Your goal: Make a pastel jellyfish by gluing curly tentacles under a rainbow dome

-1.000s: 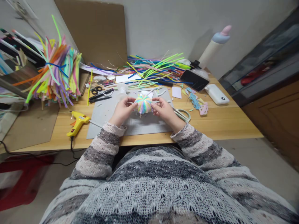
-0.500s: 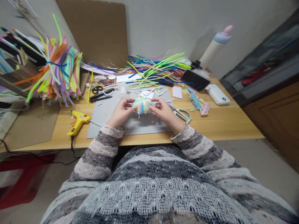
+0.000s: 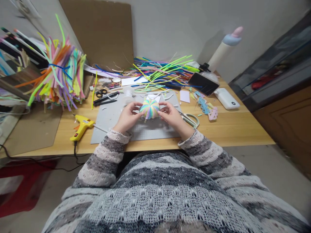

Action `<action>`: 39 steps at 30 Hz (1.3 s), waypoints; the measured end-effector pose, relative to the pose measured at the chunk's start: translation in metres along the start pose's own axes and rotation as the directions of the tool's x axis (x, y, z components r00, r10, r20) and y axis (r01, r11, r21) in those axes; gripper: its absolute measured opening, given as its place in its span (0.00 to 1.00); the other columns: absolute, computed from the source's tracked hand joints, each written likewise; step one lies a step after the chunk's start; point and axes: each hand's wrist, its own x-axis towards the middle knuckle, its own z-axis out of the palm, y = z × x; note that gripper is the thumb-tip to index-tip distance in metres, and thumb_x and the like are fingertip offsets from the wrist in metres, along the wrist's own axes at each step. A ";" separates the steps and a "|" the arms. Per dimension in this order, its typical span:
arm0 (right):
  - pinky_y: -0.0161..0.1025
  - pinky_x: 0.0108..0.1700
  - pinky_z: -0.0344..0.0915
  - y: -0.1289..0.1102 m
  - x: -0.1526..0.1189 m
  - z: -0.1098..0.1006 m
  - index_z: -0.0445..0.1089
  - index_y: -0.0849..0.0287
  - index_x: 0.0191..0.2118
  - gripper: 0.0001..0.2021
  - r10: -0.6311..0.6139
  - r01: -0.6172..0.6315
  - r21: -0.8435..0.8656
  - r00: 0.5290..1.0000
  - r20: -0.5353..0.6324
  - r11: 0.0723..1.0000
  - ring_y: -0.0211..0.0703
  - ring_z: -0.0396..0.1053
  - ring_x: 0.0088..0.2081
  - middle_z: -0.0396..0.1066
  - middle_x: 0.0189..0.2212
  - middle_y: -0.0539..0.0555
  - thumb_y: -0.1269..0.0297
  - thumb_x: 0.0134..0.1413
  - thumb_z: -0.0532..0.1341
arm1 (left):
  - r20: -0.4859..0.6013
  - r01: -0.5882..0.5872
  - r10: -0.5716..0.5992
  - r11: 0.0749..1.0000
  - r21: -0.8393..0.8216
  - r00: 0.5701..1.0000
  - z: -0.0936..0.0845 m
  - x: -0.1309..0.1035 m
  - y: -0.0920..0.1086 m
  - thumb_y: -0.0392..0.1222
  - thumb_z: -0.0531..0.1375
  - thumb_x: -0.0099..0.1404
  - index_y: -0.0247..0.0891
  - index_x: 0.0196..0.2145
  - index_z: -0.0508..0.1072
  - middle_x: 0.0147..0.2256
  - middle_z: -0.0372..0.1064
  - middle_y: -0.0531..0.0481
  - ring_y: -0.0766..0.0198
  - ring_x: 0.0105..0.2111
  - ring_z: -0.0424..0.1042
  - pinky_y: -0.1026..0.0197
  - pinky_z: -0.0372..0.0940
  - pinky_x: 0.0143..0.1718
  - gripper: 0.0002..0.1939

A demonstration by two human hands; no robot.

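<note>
Between my two hands is a small round pumpkin-shaped ball of pastel pipe cleaners [image 3: 150, 109], striped in yellow, turquoise, pink, white and purple. My left hand [image 3: 128, 117] pinches its left side between thumb and fingers. On its right side, my right hand [image 3: 171, 116] holds it the same way. The ball is over a grey cutting mat [image 3: 109, 124]; its underside is hidden, so I cannot tell whether it touches the mat. A pair of pale-handled scissors [image 3: 191, 120] lies by my right wrist. White pipe cleaner scraps are scattered behind the ball.
A yellow glue gun [image 3: 82, 127] with its cord lies at the left. Behind it stands a big bundle of pipe cleaners [image 3: 59, 71]. Loose pipe cleaners [image 3: 165, 71] pile up at the back. A dark phone [image 3: 203, 84] and a white power bank [image 3: 227, 98] are at the right.
The pipe cleaner ball has tilted slightly, so more of its top centre, where the stripes meet, shows. Both hands keep their hold, shifted a touch to the right in view.
</note>
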 end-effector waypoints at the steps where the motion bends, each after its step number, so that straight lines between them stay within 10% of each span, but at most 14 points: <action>1: 0.35 0.26 0.61 -0.001 -0.001 0.000 0.62 0.55 0.47 0.21 0.001 -0.001 -0.001 1.000 0.001 1.000 0.35 0.63 0.23 0.64 0.27 0.46 0.59 0.47 0.64 | -0.001 -0.002 0.002 1.000 0.007 1.000 0.000 0.000 0.000 0.42 0.66 0.53 0.37 0.42 0.71 0.44 0.72 0.46 0.61 0.39 0.72 0.62 0.66 0.34 0.18; 39: 0.32 0.22 0.57 0.006 0.006 -0.008 0.63 0.54 0.46 0.19 0.023 -0.023 -0.001 0.997 -0.072 1.000 0.33 0.61 0.22 0.64 0.29 0.47 0.50 0.53 0.59 | -0.022 -0.007 0.009 0.997 0.081 1.000 -0.013 0.006 0.004 0.42 0.63 0.55 0.37 0.47 0.70 0.51 0.69 0.42 0.56 0.46 0.71 0.55 0.67 0.44 0.21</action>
